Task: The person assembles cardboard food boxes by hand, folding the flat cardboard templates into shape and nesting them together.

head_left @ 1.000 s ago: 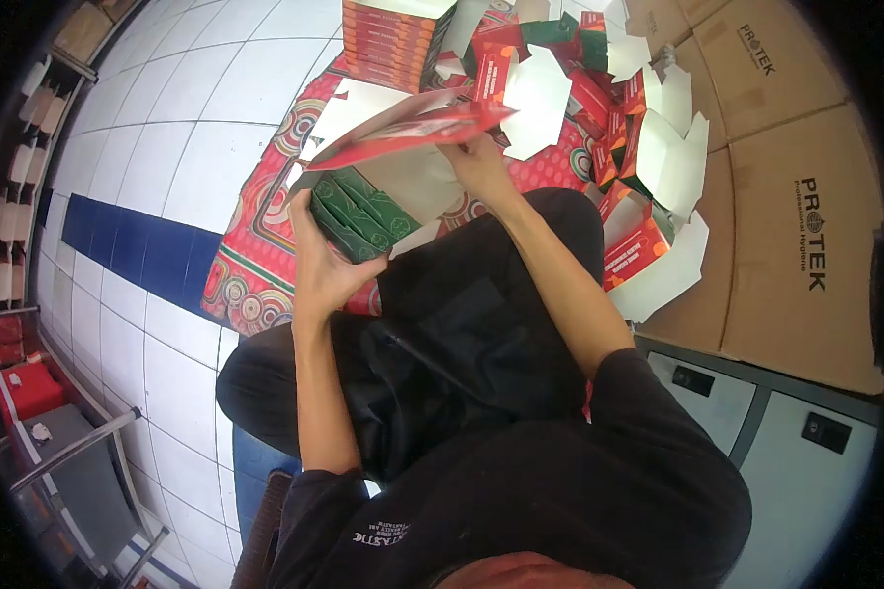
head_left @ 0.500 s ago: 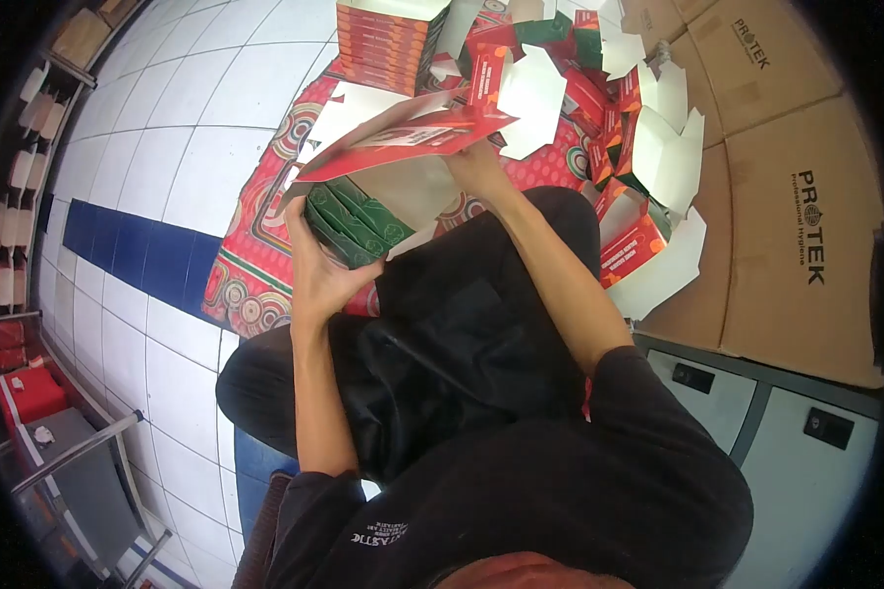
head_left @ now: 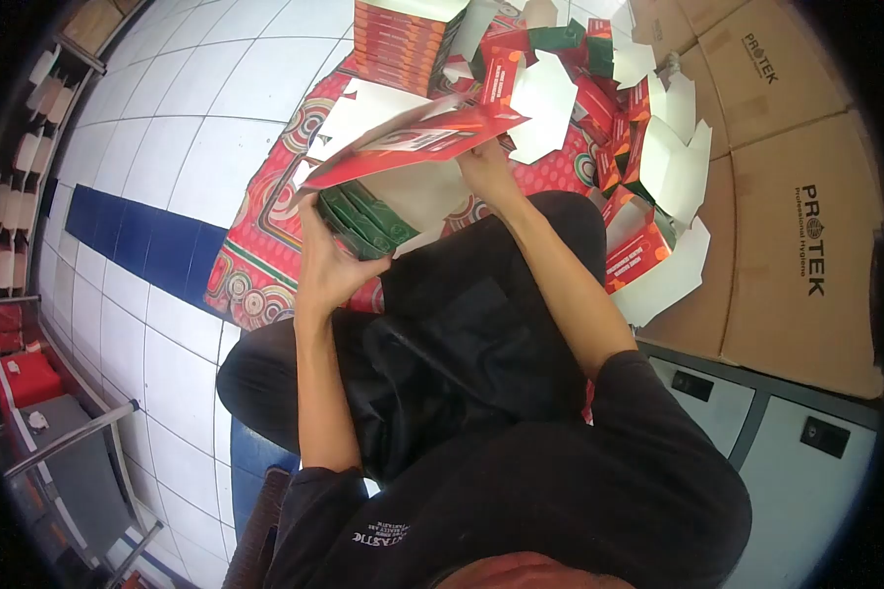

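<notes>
Dark short-sleeved shirt (head_left: 530, 481) with white lettering (head_left: 382, 535), black trousers (head_left: 452, 344)

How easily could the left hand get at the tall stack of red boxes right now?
Probably not easily: the left hand is holding green flaps, and a raised red panel appears to lie between that hand and the stack of red boxes.

Held box (head_left: 422, 147) before stack (head_left: 398, 49) on mat (head_left: 255, 270), loose boxes (head_left: 668, 167) right, cartons (head_left: 781, 255) farther right
</notes>
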Available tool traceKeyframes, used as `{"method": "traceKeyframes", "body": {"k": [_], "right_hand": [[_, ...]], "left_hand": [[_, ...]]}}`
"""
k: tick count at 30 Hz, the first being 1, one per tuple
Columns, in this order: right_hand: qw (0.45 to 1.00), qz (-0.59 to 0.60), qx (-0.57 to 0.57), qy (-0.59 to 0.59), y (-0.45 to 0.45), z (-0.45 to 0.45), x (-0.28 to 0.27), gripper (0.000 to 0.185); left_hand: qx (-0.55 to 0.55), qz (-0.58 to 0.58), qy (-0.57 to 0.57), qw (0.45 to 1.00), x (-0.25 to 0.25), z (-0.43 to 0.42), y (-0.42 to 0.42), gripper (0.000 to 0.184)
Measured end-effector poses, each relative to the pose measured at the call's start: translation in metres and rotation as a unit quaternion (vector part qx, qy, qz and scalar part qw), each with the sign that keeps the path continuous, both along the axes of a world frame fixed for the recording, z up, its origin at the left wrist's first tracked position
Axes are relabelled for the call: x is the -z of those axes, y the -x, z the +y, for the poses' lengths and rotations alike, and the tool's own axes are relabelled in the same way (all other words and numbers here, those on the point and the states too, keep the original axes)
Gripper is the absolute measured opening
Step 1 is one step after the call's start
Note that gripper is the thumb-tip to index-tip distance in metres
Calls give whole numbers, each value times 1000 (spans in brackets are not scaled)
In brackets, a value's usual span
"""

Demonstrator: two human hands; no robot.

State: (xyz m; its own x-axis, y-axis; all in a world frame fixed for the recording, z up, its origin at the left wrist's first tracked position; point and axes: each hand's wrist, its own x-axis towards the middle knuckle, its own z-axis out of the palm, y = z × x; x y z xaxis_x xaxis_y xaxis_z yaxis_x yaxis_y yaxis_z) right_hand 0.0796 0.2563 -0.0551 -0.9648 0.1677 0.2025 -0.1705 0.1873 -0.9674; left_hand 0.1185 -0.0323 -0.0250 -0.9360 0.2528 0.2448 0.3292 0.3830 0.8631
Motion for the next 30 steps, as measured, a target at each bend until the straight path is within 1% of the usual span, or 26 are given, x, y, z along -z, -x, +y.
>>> {"method": "traceKeyframes", "body": {"k": [2,3,5,7,9,10,11,12,13,14,15,16,17,18,19,20,21,22,23,25,26,27,29,30], "right_hand": [[992,-41,15,-116,-3,0,-2,32],[992,-39,15,-117,-2,0,-7,32],[991,-127,-26,9,0,-1,-16,36],[994,-108,-7,5,-3,-5,-13,35],[996,-90,12,2,-3,-4,-14,35],[986,-155,-2,-66,0,0,-18,36],[966,-219,-17,-133,4,3,-21,37],[966,-221,-19,-131,7,2,-10,37],[982,-159,27,-100,10,-2,6,38],[990,-99,73,-65,11,-7,24,38],[990,-105,67,-59,8,-14,27,38],[992,-109,34,-51,5,-22,26,43],[993,-114,1,-42,2,-30,29,49],[961,-277,-23,2,5,-38,38,50],[959,-282,-25,13,7,-50,51,50],[981,-186,-6,-47,5,-64,65,44],[991,-85,20,-105,2,-77,75,39],[986,-138,15,-91,-4,-87,65,39],[986,-145,21,-76,-10,-97,60,39],[988,-146,44,-23,-16,-109,67,39],[989,-141,36,-5,-15,-110,73,36],[988,-148,40,7,-14,-111,79,36],[988,-145,50,-27,-14,-109,90,30],[983,-176,56,-20,-12,-109,91,25]], "left_hand": [[-1,4,4,1000,1,-3,-1,116],[0,8,9,1000,0,-3,-2,116],[1,17,13,1000,-6,-4,-5,116],[3,26,17,1000,-8,-4,-5,115],[13,6,18,1000,-7,-4,-4,119],[14,5,18,1000,-6,-5,-2,119],[8,15,40,999,-3,-6,0,115],[1,24,63,998,0,-8,3,111],[-2,20,67,998,11,-13,8,111],[-19,59,138,988,29,-20,14,105],[-35,96,211,972,48,-29,20,100],[-38,90,219,971,66,-36,29,100],[-26,44,158,986,83,-43,38,95],[-12,-3,97,995,97,-50,42,89],[-11,-9,108,994,107,-58,46,89],[-58,-15,150,987,116,-66,47,85],[-102,-15,191,976,119,-73,48,81],[-163,18,231,959,110,-68,43,72],[-153,16,246,957,98,-70,38,72],[-208,64,286,933,70,-68,32,62],[-239,100,299,918,59,-58,28,48],[-230,98,311,917,49,-45,25,48],[-115,-16,196,974,40,-18,22,43],[-103,-51,203,972,46,-6,26,43]]}}
